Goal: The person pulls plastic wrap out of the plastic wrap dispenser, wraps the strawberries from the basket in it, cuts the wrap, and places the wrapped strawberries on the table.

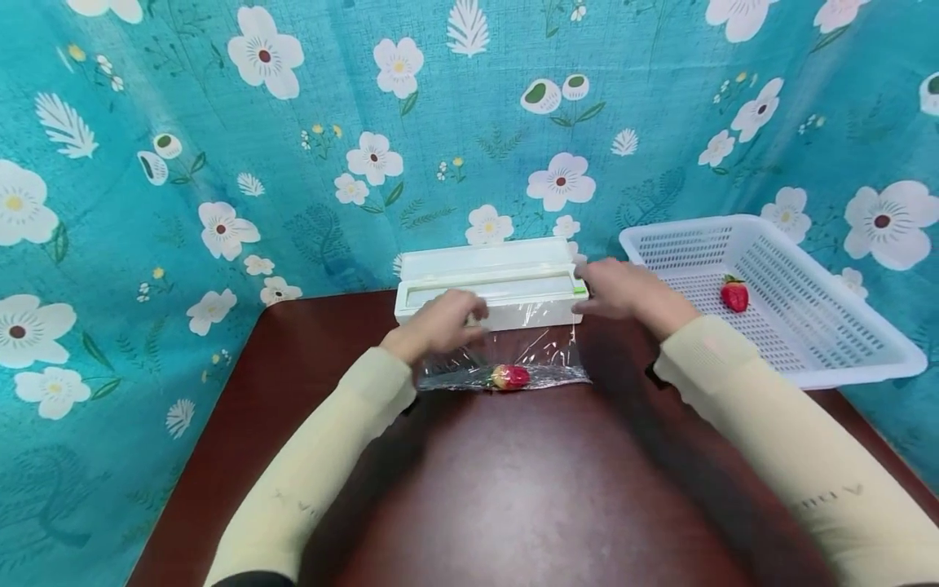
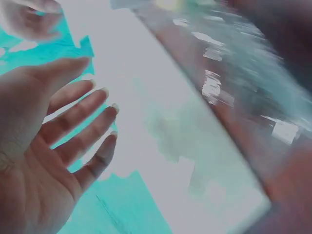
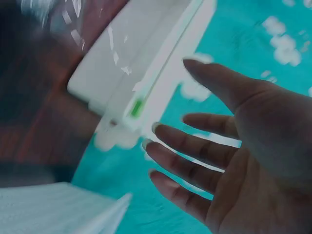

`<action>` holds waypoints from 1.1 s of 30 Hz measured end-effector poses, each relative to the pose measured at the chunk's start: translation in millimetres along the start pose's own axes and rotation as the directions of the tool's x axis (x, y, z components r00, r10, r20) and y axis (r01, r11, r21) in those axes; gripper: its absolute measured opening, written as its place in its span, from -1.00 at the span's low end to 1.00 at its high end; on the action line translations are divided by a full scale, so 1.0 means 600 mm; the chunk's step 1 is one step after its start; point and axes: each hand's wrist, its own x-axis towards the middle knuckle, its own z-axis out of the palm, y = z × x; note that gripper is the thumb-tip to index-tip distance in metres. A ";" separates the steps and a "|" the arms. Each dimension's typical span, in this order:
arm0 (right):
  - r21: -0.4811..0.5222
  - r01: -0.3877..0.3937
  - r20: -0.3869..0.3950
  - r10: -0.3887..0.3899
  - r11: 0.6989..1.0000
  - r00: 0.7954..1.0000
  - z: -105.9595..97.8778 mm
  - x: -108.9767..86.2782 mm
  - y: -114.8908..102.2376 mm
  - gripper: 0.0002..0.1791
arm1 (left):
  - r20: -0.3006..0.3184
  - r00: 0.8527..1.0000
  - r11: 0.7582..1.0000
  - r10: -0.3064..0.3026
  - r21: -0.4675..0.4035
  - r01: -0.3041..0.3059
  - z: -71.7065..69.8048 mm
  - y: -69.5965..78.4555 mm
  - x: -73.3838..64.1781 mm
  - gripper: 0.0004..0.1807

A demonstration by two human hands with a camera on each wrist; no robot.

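Observation:
A white cling film dispenser box (image 1: 506,314) stands at the back of the table, its lid (image 1: 477,258) tipped back. Clear cling film (image 1: 543,346) stretches from it toward the front, and a strawberry (image 1: 509,376) lies at the film's gathered front edge. Above the box's left front, my left hand (image 1: 443,320) hovers with loosely bent fingers and nothing in them. My right hand (image 1: 616,287) is at the box's right end, near a green slider (image 3: 137,107); its fingers are spread and hold nothing in the right wrist view. Film and box are blurred in the left wrist view.
On the right sits a white perforated basket (image 1: 844,310) with one strawberry (image 1: 734,293) inside. A blue flowered cloth (image 1: 440,122) hangs behind the dark brown table (image 1: 499,489), close to the box's back.

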 end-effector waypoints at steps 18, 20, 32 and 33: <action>0.115 -0.005 -0.093 0.016 0.993 0.996 0.124 0.092 0.057 -0.47 | -0.053 0.998 0.992 0.042 -0.120 -0.048 0.072 0.061 0.213 -0.82; 0.157 0.003 -0.129 0.017 0.988 0.992 0.127 0.093 0.059 -0.50 | -0.059 0.998 0.992 0.014 -0.125 -0.021 0.075 0.062 0.221 -0.83; 0.173 -0.010 -0.182 0.042 0.985 0.982 0.113 0.089 0.098 -0.57 | -0.192 0.964 0.977 -0.182 -0.150 0.154 0.095 0.091 0.275 -0.83; 0.172 -0.013 -0.181 0.045 0.985 0.982 0.111 0.090 0.102 -0.57 | -0.198 0.963 0.976 -0.184 -0.153 0.155 0.095 0.093 0.279 -0.83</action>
